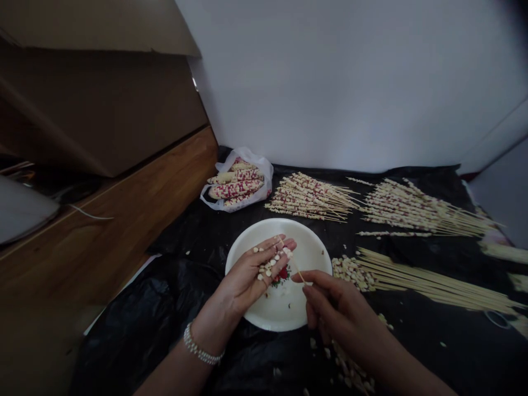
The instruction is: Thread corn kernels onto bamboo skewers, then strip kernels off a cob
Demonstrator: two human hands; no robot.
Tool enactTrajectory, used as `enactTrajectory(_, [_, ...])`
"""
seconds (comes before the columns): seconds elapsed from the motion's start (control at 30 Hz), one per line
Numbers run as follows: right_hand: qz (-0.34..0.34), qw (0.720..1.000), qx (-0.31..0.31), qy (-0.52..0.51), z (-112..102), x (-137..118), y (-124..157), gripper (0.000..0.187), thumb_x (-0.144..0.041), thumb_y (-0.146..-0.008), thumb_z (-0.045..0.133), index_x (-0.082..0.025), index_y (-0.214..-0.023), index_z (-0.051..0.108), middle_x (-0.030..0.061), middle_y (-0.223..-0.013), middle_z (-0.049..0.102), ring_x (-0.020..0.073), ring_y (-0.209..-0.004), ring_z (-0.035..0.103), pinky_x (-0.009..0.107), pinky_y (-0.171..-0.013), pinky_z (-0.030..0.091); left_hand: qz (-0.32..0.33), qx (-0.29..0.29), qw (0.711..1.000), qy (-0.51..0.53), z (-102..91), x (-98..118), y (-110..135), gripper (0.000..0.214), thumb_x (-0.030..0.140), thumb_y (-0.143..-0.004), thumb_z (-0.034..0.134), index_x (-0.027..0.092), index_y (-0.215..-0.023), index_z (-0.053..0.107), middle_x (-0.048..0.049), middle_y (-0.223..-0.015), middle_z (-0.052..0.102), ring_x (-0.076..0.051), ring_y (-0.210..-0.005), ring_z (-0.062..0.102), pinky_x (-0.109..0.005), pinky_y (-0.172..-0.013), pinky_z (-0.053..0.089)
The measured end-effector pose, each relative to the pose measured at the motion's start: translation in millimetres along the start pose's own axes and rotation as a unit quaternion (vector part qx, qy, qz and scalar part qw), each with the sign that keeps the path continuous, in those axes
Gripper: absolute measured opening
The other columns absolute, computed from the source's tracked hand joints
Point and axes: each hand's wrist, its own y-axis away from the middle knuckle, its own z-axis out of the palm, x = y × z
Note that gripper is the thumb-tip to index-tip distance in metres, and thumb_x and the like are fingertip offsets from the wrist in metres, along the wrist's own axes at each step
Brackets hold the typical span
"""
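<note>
My left hand (258, 269), palm up and slightly cupped, holds a small heap of loose corn kernels (270, 267) over a white bowl (243, 240). Between thumb and fingertips, my right hand (330, 300) pinches a thin bamboo skewer (300, 273). The skewer slants up to the left, its upper part passing by the fingers of my left hand. A few kernels sit at or near it; whether they are threaded on it I cannot tell. Both hands are above the bowl, which has a red and green print at its bottom.
Behind the bowl lie a plastic bag of corn cobs (237, 187), one pile of kernel-threaded skewers (307, 195) and another pile (404, 212). Bare skewers (433, 280) and loose kernels (355, 273) are at right. Black sheeting (177, 286) covers the surface; a cardboard box (103, 104) stands left.
</note>
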Motion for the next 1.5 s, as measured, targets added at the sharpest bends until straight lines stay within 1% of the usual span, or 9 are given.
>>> enactTrajectory(0.27, [-0.006,1.0,-0.013,0.025,1.6,4.8,-2.0,0.036,-0.036,-0.092,0.044,-0.016,-0.117,0.061,-0.0029,-0.054,0.057,0.0068,-0.037,0.044,0.02,-0.038,0.033,0.032,0.054,0.998,-0.008,-3.1,0.8,-5.6,0.04,0.008,-0.081,0.066,0.014,-0.12,0.063,-0.0125,-0.121,0.068,-0.019,-0.106,0.067,-0.019,-0.081,0.057])
enactTrajectory(0.43, [0.012,1.0,-0.016,0.016,3.3,4.4,-1.9,0.039,-0.037,-0.09,0.046,-0.013,-0.117,0.061,-0.0026,-0.053,0.056,0.0066,-0.036,0.043,0.02,-0.038,0.032,0.037,0.067,0.997,-0.007,-1.4,0.2,-5.1,0.038,0.008,-0.08,0.067,0.016,-0.118,0.064,-0.0111,-0.117,0.069,-0.018,-0.101,0.069,-0.017,-0.072,0.057])
enactTrajectory(0.6, [0.01,1.0,-0.021,0.01,4.2,5.0,-2.7,0.04,-0.038,-0.09,0.046,-0.013,-0.117,0.06,-0.0021,-0.054,0.056,0.0068,-0.036,0.043,0.021,-0.038,0.033,0.042,0.085,0.995,-0.014,-1.8,-1.5,-6.9,0.03,0.009,-0.08,0.067,0.016,-0.109,0.068,-0.0105,-0.116,0.07,-0.017,-0.098,0.069,-0.018,-0.073,0.058])
enactTrajectory(0.77, [0.005,1.0,-0.019,0.01,3.5,6.0,-3.1,0.039,-0.038,-0.09,0.047,-0.013,-0.117,0.06,-0.0022,-0.054,0.056,0.0067,-0.037,0.043,0.021,-0.038,0.033,0.047,0.084,0.995,-0.015,1.7,-1.0,-4.3,0.026,0.012,-0.079,0.07,0.015,-0.105,0.069,-0.0099,-0.114,0.071,-0.017,-0.099,0.069,-0.018,-0.073,0.057])
enactTrajectory(0.87, [0.001,1.0,-0.014,0.015,3.7,5.9,-2.9,0.038,-0.037,-0.09,0.046,-0.014,-0.117,0.061,-0.0021,-0.054,0.056,0.0067,-0.037,0.043,0.021,-0.038,0.033,0.032,0.091,0.995,0.008,5.2,1.3,-2.7,0.02,0.017,-0.082,0.068,0.014,-0.102,0.07,-0.011,-0.111,0.071,-0.018,-0.098,0.069,-0.018,-0.069,0.057])
enactTrajectory(0.93, [0.008,1.0,-0.013,0.015,4.1,5.4,-2.6,0.038,-0.037,-0.091,0.046,-0.014,-0.117,0.06,-0.0021,-0.054,0.057,0.0068,-0.037,0.043,0.02,-0.038,0.033,0.026,0.096,0.995,0.021,6.0,2.5,-3.0,0.019,0.016,-0.082,0.067,0.014,-0.101,0.07,-0.0108,-0.11,0.072,-0.018,-0.097,0.07,-0.017,-0.066,0.057])
enactTrajectory(1.03, [0.012,1.0,-0.018,0.009,4.7,5.2,-2.4,0.038,-0.037,-0.09,0.046,-0.014,-0.117,0.06,-0.0024,-0.053,0.056,0.0067,-0.037,0.043,0.02,-0.038,0.033,0.014,0.095,0.995,0.036,4.2,2.6,-4.9,0.024,0.01,-0.08,0.067,0.014,-0.103,0.069,-0.0108,-0.109,0.072,-0.018,-0.099,0.069,-0.016,-0.065,0.056])
enactTrajectory(1.17, [0.006,1.0,-0.018,0.007,4.5,7.1,-2.9,0.038,-0.037,-0.091,0.046,-0.014,-0.118,0.059,-0.0029,-0.053,0.056,0.0066,-0.037,0.043,0.02,-0.038,0.033,-0.004,0.095,0.994,0.06,1.1,0.9,-7.0,0.03,0.009,-0.079,0.068,0.015,-0.108,0.067,-0.0109,-0.11,0.072,-0.019,-0.103,0.068,-0.018,-0.067,0.057])
enactTrajectory(1.5, [0.011,1.0,-0.013,0.005,5.7,7.9,-2.0,0.037,-0.036,-0.091,0.046,-0.014,-0.117,0.059,-0.0037,-0.053,0.056,0.0062,-0.036,0.043,0.019,-0.038,0.033,0.008,0.096,0.994,0.056,1.0,0.1,-7.8,0.033,0.008,-0.078,0.069,0.016,-0.109,0.067,-0.0099,-0.11,0.072,-0.019,-0.103,0.068,-0.017,-0.069,0.056])
